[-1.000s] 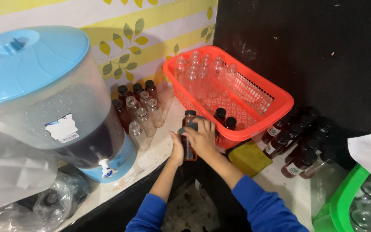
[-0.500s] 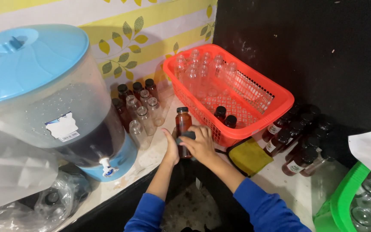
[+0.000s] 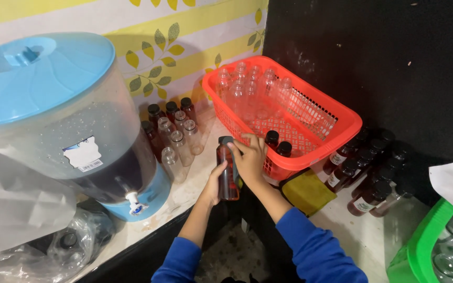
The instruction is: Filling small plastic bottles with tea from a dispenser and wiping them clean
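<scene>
At the far left of the frame stands a large clear plastic water dispenser with a light blue lid (image 3: 43, 78) and a small white tap low on its front. Just right of it, against the leaf-patterned wall, a cluster of small bottles (image 3: 171, 133) stands on the white counter (image 3: 184, 191), some capped and dark, some clear and open.

In the lower middle of the frame, the left hand (image 3: 212, 184) grips the body of a small clear bottle filled with reddish-brown liquid (image 3: 227, 170), held upright just above the counter edge. The right hand (image 3: 250, 157) is closed around its upper part, fingers at the dark cap. Both hands are clamped on the one bottle.

Right of them sits a red plastic mesh basket (image 3: 336, 123) with empty clear bottles at its far end and two dark-capped ones near the hands. A folded yellow cloth (image 3: 308, 191) lies beside it, then rows of filled bottles (image 3: 365, 170).

The bottle hangs at the counter's lip: a slipping grip could drop it to the floor, and a loose cap could let liquid spill.
</scene>
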